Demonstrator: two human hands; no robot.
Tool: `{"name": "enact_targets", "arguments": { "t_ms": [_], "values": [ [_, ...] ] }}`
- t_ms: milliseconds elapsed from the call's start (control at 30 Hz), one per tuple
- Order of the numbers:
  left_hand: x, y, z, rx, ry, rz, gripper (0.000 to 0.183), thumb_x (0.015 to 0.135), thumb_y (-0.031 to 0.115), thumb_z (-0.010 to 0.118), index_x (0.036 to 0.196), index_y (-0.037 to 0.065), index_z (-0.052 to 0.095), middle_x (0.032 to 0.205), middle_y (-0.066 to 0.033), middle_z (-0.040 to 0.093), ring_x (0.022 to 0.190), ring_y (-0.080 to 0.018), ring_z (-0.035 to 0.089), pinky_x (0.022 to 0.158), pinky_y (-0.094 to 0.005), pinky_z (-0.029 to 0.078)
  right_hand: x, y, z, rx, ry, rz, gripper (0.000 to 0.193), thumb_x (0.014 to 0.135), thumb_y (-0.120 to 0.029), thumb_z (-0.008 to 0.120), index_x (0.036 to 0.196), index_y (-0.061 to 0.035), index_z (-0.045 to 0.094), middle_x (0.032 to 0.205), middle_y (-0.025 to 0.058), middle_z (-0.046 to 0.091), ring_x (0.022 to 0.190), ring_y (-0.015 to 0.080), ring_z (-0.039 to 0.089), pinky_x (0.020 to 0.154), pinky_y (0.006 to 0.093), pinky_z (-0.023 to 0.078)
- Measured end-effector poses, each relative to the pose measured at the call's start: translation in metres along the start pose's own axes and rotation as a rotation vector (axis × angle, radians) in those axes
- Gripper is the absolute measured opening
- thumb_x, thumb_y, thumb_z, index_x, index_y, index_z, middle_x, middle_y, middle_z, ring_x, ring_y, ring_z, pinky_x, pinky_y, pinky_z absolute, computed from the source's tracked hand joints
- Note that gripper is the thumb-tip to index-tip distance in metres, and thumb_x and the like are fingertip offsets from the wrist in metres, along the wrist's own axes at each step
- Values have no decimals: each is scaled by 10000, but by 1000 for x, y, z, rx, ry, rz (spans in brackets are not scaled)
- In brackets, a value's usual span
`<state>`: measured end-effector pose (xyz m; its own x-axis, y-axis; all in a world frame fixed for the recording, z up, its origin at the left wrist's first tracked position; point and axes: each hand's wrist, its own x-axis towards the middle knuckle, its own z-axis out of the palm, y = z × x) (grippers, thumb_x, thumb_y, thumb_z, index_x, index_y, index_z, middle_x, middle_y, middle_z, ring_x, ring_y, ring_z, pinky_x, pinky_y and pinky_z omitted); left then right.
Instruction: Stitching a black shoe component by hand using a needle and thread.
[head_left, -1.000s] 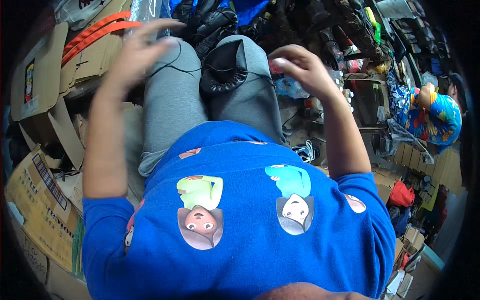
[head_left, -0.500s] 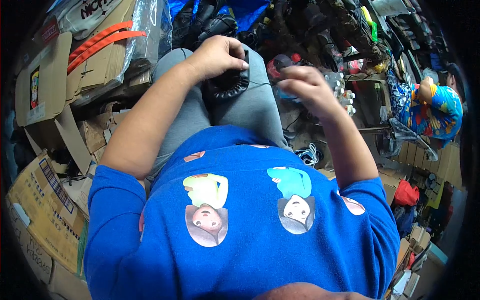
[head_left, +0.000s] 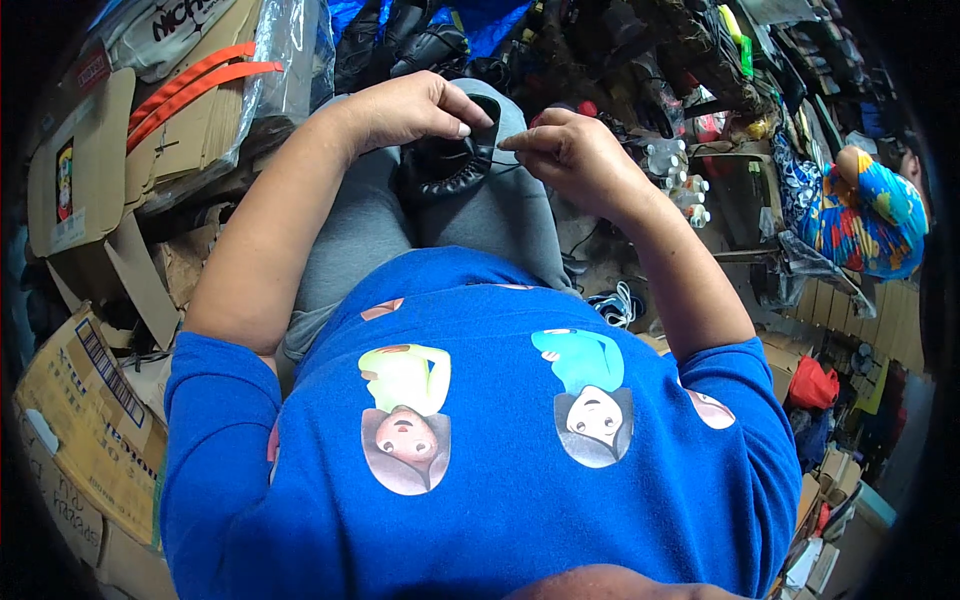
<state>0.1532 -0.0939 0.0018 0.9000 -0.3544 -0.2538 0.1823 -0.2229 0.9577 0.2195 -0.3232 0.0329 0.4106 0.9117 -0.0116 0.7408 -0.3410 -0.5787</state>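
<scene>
A black shoe (head_left: 445, 170) rests on my lap between my grey-trousered knees. My left hand (head_left: 415, 105) curls over the shoe's top edge and grips it. My right hand (head_left: 570, 150) sits just to the right of the shoe, its fingertips pinched together on a thin dark thread (head_left: 505, 160) that runs to the shoe. Whether a needle is in those fingers is too small to tell. My blue printed shirt fills the lower half of the view.
Flattened cardboard boxes (head_left: 85, 400) and a plastic-wrapped bundle with orange straps (head_left: 205, 85) lie at my left. More black shoes (head_left: 420, 40) are piled ahead. Small bottles (head_left: 675, 175) and clutter stand at the right, where another person in a colourful shirt (head_left: 870, 210) sits.
My left hand came down from the raised, spread position onto the shoe and gripped it. My right hand moved in toward the shoe and pinched the thread.
</scene>
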Motion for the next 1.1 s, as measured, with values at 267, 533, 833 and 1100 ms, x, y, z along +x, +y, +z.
{"name": "enact_targets", "arguments": {
  "t_ms": [267, 533, 833, 1100],
  "values": [
    [0, 1, -1, 26, -29, -6, 357, 775, 83, 596, 1124, 23, 642, 1011, -68, 642, 941, -134, 588, 901, -265, 431, 6, -7, -4, -128, -23, 13, 205, 752, -101, 612, 928, -111, 716, 827, 127, 608, 763, 282, 629, 702, 362, 513],
    [3, 1, 0, 16, -20, 2, 357, 769, 79, 593, 1114, -2, 640, 1010, -91, 659, 955, -145, 598, 915, -279, 427, 14, -2, -9, -27, -62, 37, 207, 744, -82, 639, 935, -120, 711, 815, 121, 603, 769, 266, 632, 713, 343, 514],
    [12, -3, -1, 105, -17, 21, 305, 778, 81, 576, 1064, 60, 677, 973, -93, 682, 965, -176, 607, 946, -298, 412, 28, -5, -14, -169, -131, -80, 184, 739, -77, 649, 903, -128, 718, 814, 105, 603, 769, 271, 621, 714, 351, 508],
    [13, -8, -5, 148, -70, 65, 371, 758, 74, 656, 1124, 16, 626, 1052, -92, 648, 1021, -172, 580, 958, -312, 408, 32, 36, -8, 425, -338, 143, 211, 826, -53, 615, 1012, -105, 699, 927, 49, 573, 905, 152, 551, 789, 283, 451]
  ]
}}
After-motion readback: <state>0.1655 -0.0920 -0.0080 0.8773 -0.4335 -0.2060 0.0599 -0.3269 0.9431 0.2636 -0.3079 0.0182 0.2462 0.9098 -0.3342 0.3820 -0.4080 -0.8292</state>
